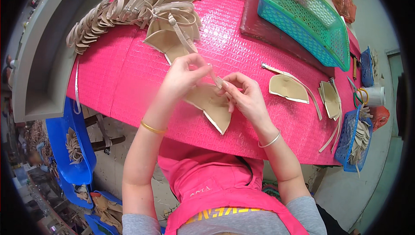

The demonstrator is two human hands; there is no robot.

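Note:
Over the middle of the pink table, a beige shoe upper piece with a pale edge hangs below my fingers. A thin beige strap runs between my two hands. The thumb and fingers of my left hand pinch the strap's upper end. My right hand is closed on the strap where it meets the upper piece; a small buckle may be there, but the fingers partly cover it. Just beyond my left hand lie more tan upper pieces, with a buckled strap across them.
A long row of strapped pieces curves along the far left. To the right lie a single piece and a small stack. A green basket stands far right, with scissors and a blue basket at the right edge.

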